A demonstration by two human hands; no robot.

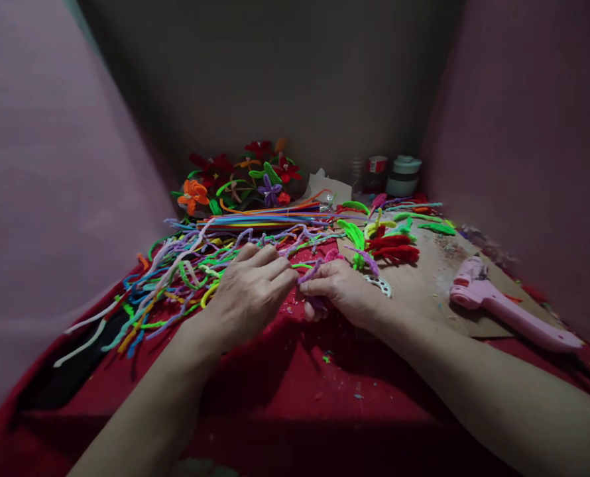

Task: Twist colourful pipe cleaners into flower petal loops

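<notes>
My right hand (337, 288) is closed in a pinch around a purple pipe cleaner (317, 268). Part of the fuzzy wire shows above the thumb, and more purple lies under the fingers. Close beside it on the left, my left hand (255, 288) has its fingers bent and pressed together, tips near the purple piece. Whatever those fingers grip is hidden behind them. Loose, wavy pipe cleaners (176, 278) in many colours are heaped behind and left of my left hand. Just beyond my right hand sit green fuzzy leaves (354, 235) and red fuzzy petals (393, 250).
A pink hot glue gun (514, 315) lies on the cardboard (424, 305) at right. Near my right wrist is a white perforated disc (378, 285). Straight pipe cleaners (265, 218), finished fuzzy flowers (193, 194) and a lidded jar (404, 175) stand behind. Scraps dot the red cloth (295, 377).
</notes>
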